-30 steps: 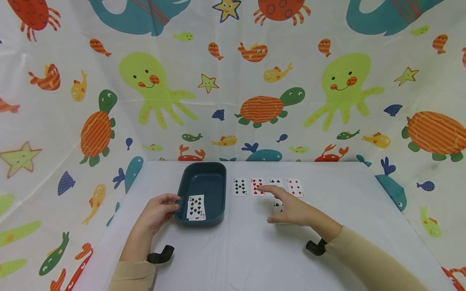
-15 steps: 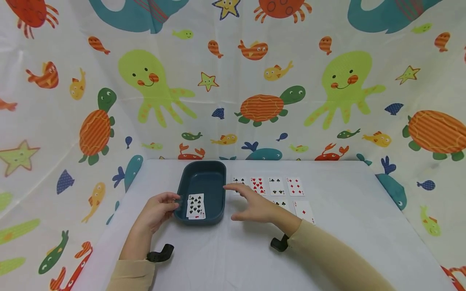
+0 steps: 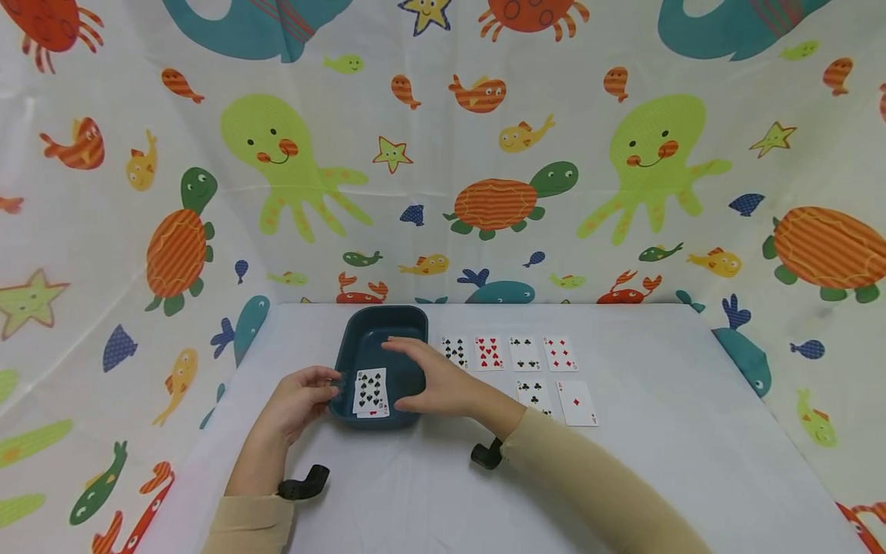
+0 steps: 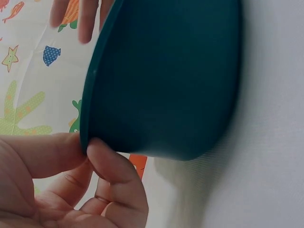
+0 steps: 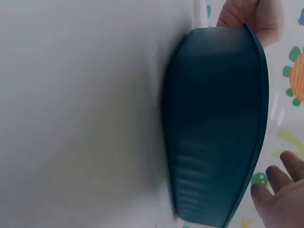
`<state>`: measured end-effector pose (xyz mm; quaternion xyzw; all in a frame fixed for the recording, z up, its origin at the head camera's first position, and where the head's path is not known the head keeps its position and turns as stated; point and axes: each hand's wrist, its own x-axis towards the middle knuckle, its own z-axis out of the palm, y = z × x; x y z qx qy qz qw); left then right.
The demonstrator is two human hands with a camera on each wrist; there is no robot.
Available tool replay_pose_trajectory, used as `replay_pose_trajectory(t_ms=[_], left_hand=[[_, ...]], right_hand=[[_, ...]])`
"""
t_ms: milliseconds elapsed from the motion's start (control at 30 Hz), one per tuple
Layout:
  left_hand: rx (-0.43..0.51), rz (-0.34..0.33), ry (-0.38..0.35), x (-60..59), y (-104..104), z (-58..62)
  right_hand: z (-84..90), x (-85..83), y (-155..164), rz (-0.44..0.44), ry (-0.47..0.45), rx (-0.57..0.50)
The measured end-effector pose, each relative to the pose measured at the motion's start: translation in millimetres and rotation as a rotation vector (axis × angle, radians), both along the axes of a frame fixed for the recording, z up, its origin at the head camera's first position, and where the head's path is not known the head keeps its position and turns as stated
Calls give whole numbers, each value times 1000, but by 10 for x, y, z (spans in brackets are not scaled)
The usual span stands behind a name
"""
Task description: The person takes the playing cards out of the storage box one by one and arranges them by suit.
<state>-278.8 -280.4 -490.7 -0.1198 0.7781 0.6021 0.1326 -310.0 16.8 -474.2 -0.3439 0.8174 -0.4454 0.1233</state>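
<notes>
I am pinching the near left rim of the dark teal tray (image 3: 388, 331) with my left hand (image 3: 299, 400), thumb and fingers curled on its edge. My right hand (image 3: 434, 381) is hovering released over the tray's right side, fingers loosely spread and grasping nothing. Just left of that hand, the nine of spades (image 3: 371, 391) is lying in the tray atop another card. To its right, six cards (image 3: 524, 352) are lying face up on the white surface (image 3: 623, 477).

Dark teal tray (image 3: 383, 327), white tablecloth (image 3: 657, 431), sea-creature-patterned backdrop (image 3: 443, 154).
</notes>
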Motion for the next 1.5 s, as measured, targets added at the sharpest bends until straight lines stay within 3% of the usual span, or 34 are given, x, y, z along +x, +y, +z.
replay_pose_trajectory(t_ms=[300, 767, 1167, 1500], left_hand=[[-7, 15, 1, -21, -1, -33], [-11, -1, 14, -9, -42, -82], [3, 3, 19, -10, -20, -80], [22, 9, 16, -16, -2, -74]], right_hand=[[-42, -96, -335, -10, 79, 34], [-92, -200, -767, -84, 140, 368], [-185, -143, -876, -70, 294, 602], [-226, -160, -901, -71, 271, 673]])
